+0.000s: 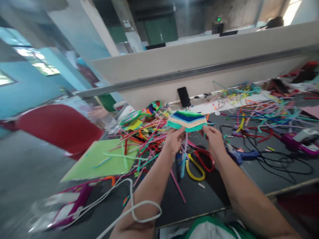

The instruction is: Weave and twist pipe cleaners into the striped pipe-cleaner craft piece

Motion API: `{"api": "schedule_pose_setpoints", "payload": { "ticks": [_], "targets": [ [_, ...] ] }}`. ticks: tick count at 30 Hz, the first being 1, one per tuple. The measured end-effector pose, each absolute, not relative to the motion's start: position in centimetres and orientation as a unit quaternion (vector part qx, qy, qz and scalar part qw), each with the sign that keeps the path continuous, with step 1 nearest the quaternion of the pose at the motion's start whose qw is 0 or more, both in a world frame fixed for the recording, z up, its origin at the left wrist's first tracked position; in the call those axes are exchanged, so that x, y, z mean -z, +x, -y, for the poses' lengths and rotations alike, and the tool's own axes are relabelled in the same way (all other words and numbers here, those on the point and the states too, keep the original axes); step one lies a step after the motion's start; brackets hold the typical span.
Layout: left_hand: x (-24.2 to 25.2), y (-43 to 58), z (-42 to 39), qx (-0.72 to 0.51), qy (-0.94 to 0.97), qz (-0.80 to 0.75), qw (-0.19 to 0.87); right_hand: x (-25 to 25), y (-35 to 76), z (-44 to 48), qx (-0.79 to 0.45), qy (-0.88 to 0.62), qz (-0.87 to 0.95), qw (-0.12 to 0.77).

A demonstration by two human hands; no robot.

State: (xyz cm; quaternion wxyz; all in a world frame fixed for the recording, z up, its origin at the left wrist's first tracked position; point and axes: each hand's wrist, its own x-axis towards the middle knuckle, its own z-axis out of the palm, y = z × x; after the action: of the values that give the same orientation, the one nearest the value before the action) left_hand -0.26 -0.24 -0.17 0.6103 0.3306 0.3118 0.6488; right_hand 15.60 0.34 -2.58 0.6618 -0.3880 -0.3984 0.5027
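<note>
A striped, chevron-shaped piece of teal, cream, blue and green rows hangs above the table in front of me. It looks made of fuzzy craft stems laid side by side. My left hand pinches its lower left edge between thumb and fingers. At the lower right corner my right hand grips it the same way. Beneath the hands lie scissors with a yellow handle loop and a red handle loop. A purple stem rests on the dark tabletop nearby.
Loose coloured stems pile up left of the hands, partly over a green sheet. To the right are a blue glue gun and black cables. A phone leans on the divider. A red chair stands left.
</note>
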Motion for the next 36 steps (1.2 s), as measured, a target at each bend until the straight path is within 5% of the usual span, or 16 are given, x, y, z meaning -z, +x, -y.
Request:
{"api": "schedule_pose_setpoints", "payload": {
  "ticks": [7, 21, 30, 36],
  "targets": [
    [1.5, -0.1, 0.0, -0.576, 0.324, -0.320, 0.679, 3.0, 15.7, -1.1, -0.542, -0.376, 0.343, 0.669],
    [-4.2, -11.1, -0.8, -0.784, 0.224, -0.289, 0.502, 3.6, 13.7, -0.1, -0.520, -0.402, 0.431, 0.619],
    [2.1, -11.0, 2.1, -0.776, 0.152, -0.311, 0.528, 5.8, 12.7, 0.3, -0.323, -0.430, 0.691, 0.482],
    [3.5, -11.3, 2.5, -0.768, 0.146, -0.293, 0.550, 5.4, 10.2, 2.6, -0.166, -0.296, 0.896, 0.288]
  ]
}}
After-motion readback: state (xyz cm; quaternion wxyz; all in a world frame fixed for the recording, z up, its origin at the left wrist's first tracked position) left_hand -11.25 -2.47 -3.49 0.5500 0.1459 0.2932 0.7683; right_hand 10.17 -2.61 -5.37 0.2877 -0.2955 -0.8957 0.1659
